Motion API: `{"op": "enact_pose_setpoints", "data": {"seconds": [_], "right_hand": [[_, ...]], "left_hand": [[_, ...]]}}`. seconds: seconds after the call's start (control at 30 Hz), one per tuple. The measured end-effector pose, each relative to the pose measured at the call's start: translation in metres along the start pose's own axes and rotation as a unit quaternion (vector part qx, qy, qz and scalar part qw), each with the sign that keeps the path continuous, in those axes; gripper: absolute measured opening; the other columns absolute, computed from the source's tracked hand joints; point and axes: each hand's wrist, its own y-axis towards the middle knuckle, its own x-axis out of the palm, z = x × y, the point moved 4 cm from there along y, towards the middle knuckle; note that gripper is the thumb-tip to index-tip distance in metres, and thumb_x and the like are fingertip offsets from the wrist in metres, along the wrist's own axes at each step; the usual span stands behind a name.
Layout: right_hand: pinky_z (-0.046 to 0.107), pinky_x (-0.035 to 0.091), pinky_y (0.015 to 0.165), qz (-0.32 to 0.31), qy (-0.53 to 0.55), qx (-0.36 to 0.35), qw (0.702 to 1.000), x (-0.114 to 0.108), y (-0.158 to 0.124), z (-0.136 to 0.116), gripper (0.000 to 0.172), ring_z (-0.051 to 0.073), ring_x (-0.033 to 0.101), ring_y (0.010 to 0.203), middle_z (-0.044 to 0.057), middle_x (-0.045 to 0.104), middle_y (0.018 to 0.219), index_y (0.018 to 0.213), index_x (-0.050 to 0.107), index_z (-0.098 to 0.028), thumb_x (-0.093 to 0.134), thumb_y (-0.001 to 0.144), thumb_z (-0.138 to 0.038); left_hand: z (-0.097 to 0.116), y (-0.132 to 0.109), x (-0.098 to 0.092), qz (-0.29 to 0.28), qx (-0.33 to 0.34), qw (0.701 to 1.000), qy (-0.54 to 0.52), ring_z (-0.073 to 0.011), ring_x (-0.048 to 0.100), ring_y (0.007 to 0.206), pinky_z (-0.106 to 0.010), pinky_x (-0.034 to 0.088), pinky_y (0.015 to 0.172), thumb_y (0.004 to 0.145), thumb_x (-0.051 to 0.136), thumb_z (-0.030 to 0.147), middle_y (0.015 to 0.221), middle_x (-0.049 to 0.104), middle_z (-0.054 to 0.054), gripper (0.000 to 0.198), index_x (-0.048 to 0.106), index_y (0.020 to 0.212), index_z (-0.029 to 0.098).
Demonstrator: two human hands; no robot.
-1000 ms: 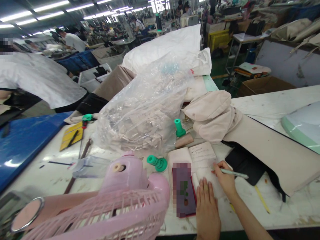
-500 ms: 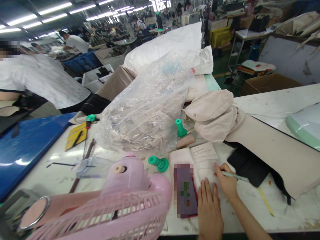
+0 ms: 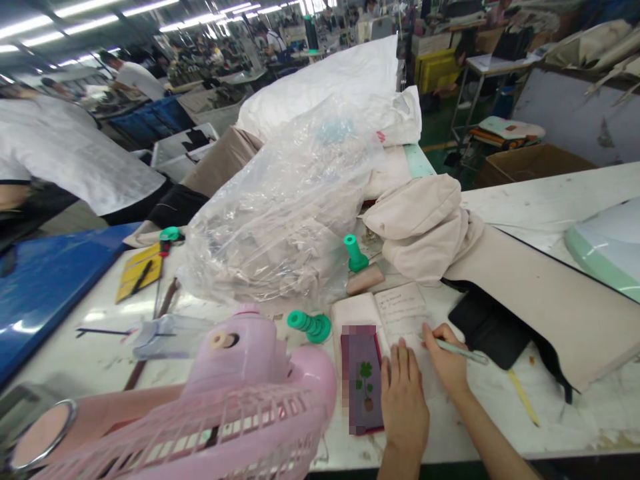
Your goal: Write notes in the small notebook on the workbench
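Observation:
An open notebook (image 3: 400, 303) with handwritten lines on its right page lies on the white table. My right hand (image 3: 447, 359) grips a pale green pen (image 3: 461, 351), its tip end over that page. Flat on the lower part of the same page rests my left hand (image 3: 406, 397), fingers stretched out. Just left of it, a phone (image 3: 367, 387) in a dark case with a green plant picture covers much of the left page.
A pink fan (image 3: 240, 360) stands close at the left front. Behind the notebook are green thread spools (image 3: 313, 327), a clear plastic bag (image 3: 270, 233) of beige pieces and beige fabric (image 3: 425, 227). A black piece (image 3: 485, 327) lies to the right. A co-worker (image 3: 75, 153) bends at the left.
The whole view has shifted slightly, so things appear further left. My left hand lies nearer the phone's edge. My right hand still holds the pen at the page.

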Motion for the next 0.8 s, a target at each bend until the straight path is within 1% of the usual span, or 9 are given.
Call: {"op": "enact_pose_setpoints", "data": {"seconds": [0.1,0.23,0.4,0.63,0.8], "right_hand": [[0.026,0.037,0.061,0.002,-0.017,-0.008,1.000,0.000,0.000,-0.003,0.042,0.013,0.051,0.052,-0.005,0.053,0.054,0.060,0.045,-0.020,0.048,0.082,-0.056],[0.026,0.036,0.059,0.001,-0.032,-0.025,0.999,0.000,0.000,-0.005,0.044,0.012,0.050,0.051,-0.005,0.053,0.055,0.060,0.045,-0.020,0.047,0.082,-0.057],[0.025,0.036,0.059,-0.001,-0.036,-0.028,0.999,0.001,0.001,-0.005,0.044,0.012,0.050,0.051,-0.005,0.052,0.054,0.060,0.045,-0.020,0.046,0.083,-0.057],[0.025,0.036,0.059,0.002,-0.041,-0.027,0.999,0.001,0.000,-0.003,0.044,0.012,0.051,0.052,-0.005,0.051,0.054,0.060,0.043,-0.020,0.044,0.084,-0.058],[0.025,0.035,0.057,-0.003,-0.043,-0.033,0.999,0.001,0.000,-0.002,0.044,0.012,0.050,0.050,-0.005,0.051,0.053,0.061,0.043,-0.020,0.043,0.083,-0.058]], "left_hand": [[0.000,0.001,-0.002,-0.002,0.008,1.000,0.004,-0.0222,0.028,0.132,-0.038,0.033,0.104,0.087,0.039,0.023,0.146,0.029,-0.004,0.049,0.033,0.135,0.016],[0.001,0.002,-0.002,0.002,0.009,1.000,0.010,-0.0229,0.028,0.132,-0.039,0.034,0.103,0.087,0.040,0.023,0.146,0.029,-0.005,0.048,0.036,0.134,0.015],[0.002,0.000,0.000,0.006,0.009,1.000,0.015,-0.0234,0.029,0.131,-0.039,0.035,0.103,0.086,0.041,0.024,0.146,0.029,-0.006,0.049,0.036,0.134,0.014],[0.003,-0.001,0.004,-0.008,0.002,1.000,0.011,-0.0228,0.027,0.133,-0.040,0.035,0.104,0.088,0.040,0.027,0.147,0.026,-0.006,0.051,0.031,0.136,0.015],[0.002,-0.004,0.008,-0.012,-0.006,1.000,0.012,-0.0230,0.023,0.134,-0.040,0.035,0.106,0.088,0.038,0.026,0.149,0.021,-0.006,0.053,0.026,0.138,0.015]]}}
